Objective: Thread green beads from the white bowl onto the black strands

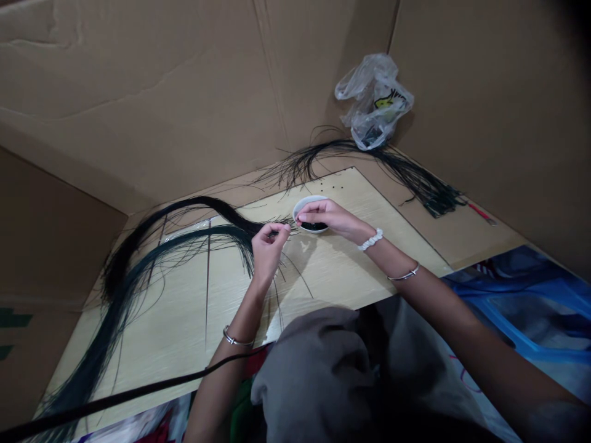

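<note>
My left hand (268, 249) is closed in a pinch at the loose ends of a bundle of black strands (189, 203), and a thin dark strand appears to be between its fingertips. A second, dark green bundle (184, 237) curves along the board just below it. Over a small white bowl (302, 202) my right hand (325, 215) pinches thumb and forefinger together; whatever they hold is too small to make out. Tiny black bead-like pieces (314, 226) lie in the bowl. The fingertips of both hands are close but apart.
A pale board (184, 301) lies under the hands. Behind it are another bundle of dark strands (406, 172), a knotted clear plastic bag (376, 104) and a red tool or pen (481, 212). Several black specks dot the board beyond the bowl. Cardboard walls (184, 92) surround the area.
</note>
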Tool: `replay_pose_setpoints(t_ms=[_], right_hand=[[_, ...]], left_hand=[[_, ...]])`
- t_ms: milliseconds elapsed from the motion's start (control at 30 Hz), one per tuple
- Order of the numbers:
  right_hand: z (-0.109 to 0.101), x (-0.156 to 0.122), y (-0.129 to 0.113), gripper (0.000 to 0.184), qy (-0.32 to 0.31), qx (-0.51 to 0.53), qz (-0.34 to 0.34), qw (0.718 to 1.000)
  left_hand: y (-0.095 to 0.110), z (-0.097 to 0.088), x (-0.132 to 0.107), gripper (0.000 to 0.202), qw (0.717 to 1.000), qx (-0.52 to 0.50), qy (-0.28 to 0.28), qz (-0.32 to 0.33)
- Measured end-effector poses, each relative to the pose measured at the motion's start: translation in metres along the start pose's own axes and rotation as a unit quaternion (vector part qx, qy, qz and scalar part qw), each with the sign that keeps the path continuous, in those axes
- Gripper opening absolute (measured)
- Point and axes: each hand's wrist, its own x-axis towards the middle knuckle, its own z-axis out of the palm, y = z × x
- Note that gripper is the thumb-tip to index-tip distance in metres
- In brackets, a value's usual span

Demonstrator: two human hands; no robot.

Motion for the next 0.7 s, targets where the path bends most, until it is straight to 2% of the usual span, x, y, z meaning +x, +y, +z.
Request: replay_pose_setpoints(t_ms=[267, 467, 567, 700], right_hand=[[0.002, 0.001, 0.001, 0.031, 0.015, -0.016, 0.004, 1.000], [0.008, 0.000, 0.000, 0.029, 0.052, -0.007, -0.008, 0.999], [0.011, -0.001, 0.000, 0.030, 0.066, 0.041, 0.015, 0.997], [0.019, -0.001, 0.000, 0.028, 0.080, 0.174, 0.063, 0.979]], left_hand=[[0.000, 0.000, -0.001, 0.031, 1.000, 0.007, 0.009, 0.008], [-0.002, -0.001, 0.000, 0.030, 0.999, 0.005, 0.023, 0.033], [-0.001, 0.000, -0.001, 0.030, 0.999, -0.009, 0.027, 0.022], [0.001, 0.000, -0.001, 0.030, 0.998, -0.023, 0.036, 0.045]])
